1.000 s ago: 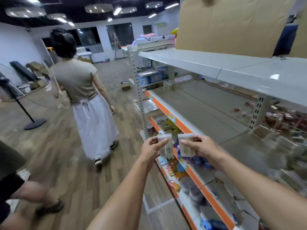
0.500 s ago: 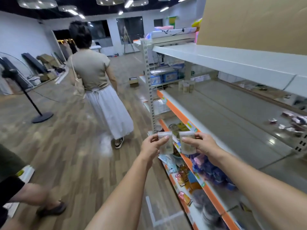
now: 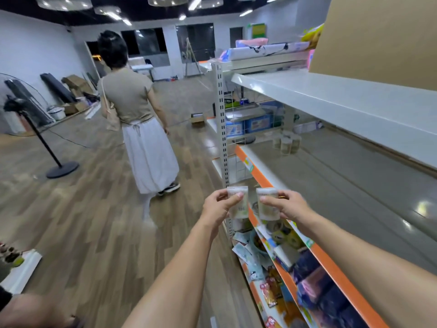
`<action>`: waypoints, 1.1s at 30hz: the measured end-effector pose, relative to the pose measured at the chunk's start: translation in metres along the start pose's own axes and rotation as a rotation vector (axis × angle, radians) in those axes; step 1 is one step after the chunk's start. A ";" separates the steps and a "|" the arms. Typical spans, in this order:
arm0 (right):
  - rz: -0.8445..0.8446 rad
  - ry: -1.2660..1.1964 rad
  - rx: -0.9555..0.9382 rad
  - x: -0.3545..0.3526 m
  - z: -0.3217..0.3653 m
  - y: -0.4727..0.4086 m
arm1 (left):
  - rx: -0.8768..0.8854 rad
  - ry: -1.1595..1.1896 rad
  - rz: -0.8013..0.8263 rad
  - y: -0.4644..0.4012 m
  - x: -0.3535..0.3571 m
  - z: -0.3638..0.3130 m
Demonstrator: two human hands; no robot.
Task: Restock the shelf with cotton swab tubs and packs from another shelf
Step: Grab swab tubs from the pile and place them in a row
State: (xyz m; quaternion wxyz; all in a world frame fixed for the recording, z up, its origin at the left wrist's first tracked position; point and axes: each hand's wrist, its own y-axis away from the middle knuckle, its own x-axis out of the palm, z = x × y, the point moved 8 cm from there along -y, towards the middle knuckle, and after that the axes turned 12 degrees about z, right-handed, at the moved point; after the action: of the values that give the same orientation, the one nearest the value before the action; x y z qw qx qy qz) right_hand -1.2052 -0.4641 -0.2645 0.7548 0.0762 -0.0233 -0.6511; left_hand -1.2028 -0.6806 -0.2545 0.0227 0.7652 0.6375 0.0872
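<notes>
My left hand [image 3: 218,207] grips a small clear cotton swab pack [image 3: 240,204] by its top, held upright in front of me. My right hand [image 3: 287,205] grips a second clear swab pack [image 3: 268,207] the same way, right beside the first. Both packs hang level with the orange front edge of a grey shelf [image 3: 343,185] on my right. At the far left end of that shelf stands a small group of clear cotton swab tubs [image 3: 286,144].
A person in a tan top and white skirt [image 3: 142,129] walks away down the wooden aisle ahead. A black floor fan stand [image 3: 50,157] is at the left. Lower shelves [image 3: 283,268] hold mixed packets. A white upper shelf [image 3: 343,100] overhangs. Another person's arm [image 3: 28,311] shows at bottom left.
I have moved forward along the shelving; the tubs at the shelf's far end are closer. Both hands still hold their packs together. The person ahead has walked further on.
</notes>
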 end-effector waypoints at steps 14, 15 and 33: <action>-0.177 -0.031 0.013 0.010 0.017 -0.174 | -0.045 -0.028 0.175 -0.211 -0.062 -0.016; -0.203 -0.035 0.017 0.010 0.019 -0.185 | -0.051 -0.003 0.197 -0.226 -0.065 -0.018; -0.600 0.121 0.097 -0.091 0.024 -0.312 | -0.095 -0.051 0.487 -0.434 -0.012 -0.033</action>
State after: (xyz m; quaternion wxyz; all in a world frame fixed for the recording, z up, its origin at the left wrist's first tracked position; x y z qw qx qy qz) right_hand -1.5277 -0.4197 -0.2805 0.5244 0.1543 0.0140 -0.8372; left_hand -1.6318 -0.6140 -0.2869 0.0531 0.8962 0.4288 0.1005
